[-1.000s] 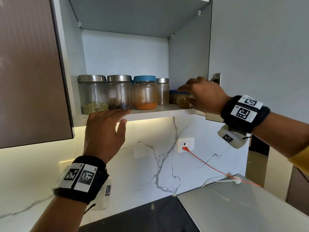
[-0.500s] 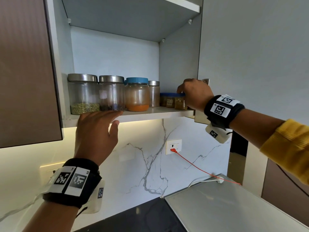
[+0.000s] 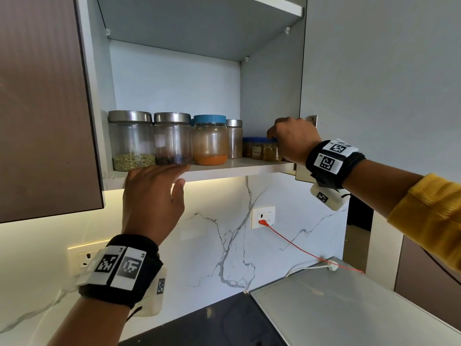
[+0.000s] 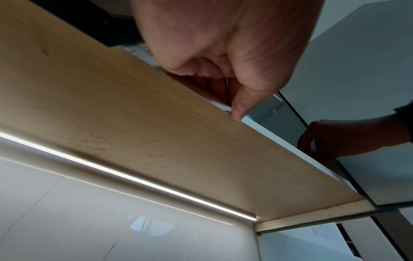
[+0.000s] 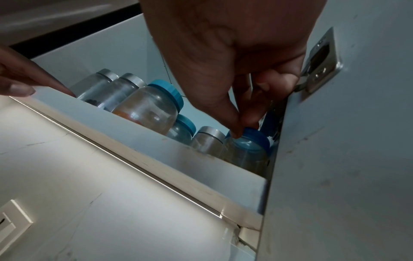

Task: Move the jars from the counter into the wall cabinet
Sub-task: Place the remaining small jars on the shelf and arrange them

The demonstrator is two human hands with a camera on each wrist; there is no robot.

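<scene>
Two fingertips of my right hand (image 5: 223,74) pinch the small jar's (image 5: 248,150) lid; I'd release gently, left hand (image 3: 152,196) flat, steadying on the shelf (image 3: 239,167).

Open wall cabinet (image 3: 174,78): jars in a row on lower shelf (image 3: 239,166). Left hand (image 3: 149,196) rests flat on shelf edge. Right hand (image 3: 294,141) over small blue-lidded jar (image 3: 270,151) at right end.

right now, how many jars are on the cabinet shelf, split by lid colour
steel-lid jars: 3
blue-lid jars: 4 (one is mostly hidden behind the big one; the right hand pinches the small blue-lid jar by its lid)
total: 7
</scene>
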